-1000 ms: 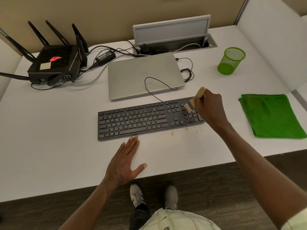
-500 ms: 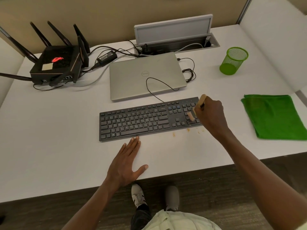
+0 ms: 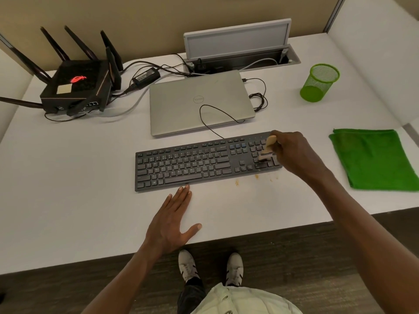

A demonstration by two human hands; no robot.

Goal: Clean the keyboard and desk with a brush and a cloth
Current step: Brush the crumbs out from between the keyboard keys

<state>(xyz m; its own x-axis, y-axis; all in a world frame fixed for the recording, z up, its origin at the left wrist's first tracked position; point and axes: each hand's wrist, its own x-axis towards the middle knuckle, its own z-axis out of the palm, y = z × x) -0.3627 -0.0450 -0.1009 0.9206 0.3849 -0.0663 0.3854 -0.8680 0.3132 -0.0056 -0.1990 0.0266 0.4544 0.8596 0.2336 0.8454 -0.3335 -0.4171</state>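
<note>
Right hand [image 3: 294, 152] grips a brush [image 3: 267, 148] on the keyboard's [image 3: 192, 164] number pad; left hand [image 3: 172, 220] rests flat, fingers straight, on the bench [image 3: 68, 200].

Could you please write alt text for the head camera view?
A person's right hand brushes the keyboard's number pad with a small wooden brush, while the left hand rests flat on the white desk. Crumbs lie before the keyboard; a green cloth lies right.

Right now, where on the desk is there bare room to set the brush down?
Free: the white patch left of the keyboard, below the router; and the strip between laptop and green cup. Crowded: cables behind the laptop, crumbs and left hand before the keyboard, cloth at right.
</note>
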